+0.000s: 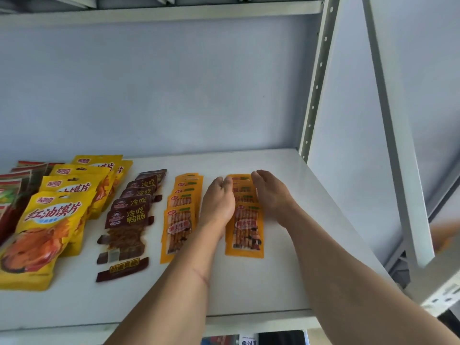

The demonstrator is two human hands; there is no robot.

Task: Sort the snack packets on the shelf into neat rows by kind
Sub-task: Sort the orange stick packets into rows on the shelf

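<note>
Hands flat, fingers straight: left hand [219,200] and right hand [271,195] flanking rightmost orange row [246,220], long axis near-to-far, lying between, both touching.

Bright even daylight, soft faint shadows, wide-angle bending at edges

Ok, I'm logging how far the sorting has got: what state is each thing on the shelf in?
left hand: open, against left edge of the rightmost orange row
right hand: open, against its right edge
rightmost orange row: overlapped, between the hands
second orange row: overlapped, untouched
brown packets: overlapped row
yellow bags: overlapped row
</note>
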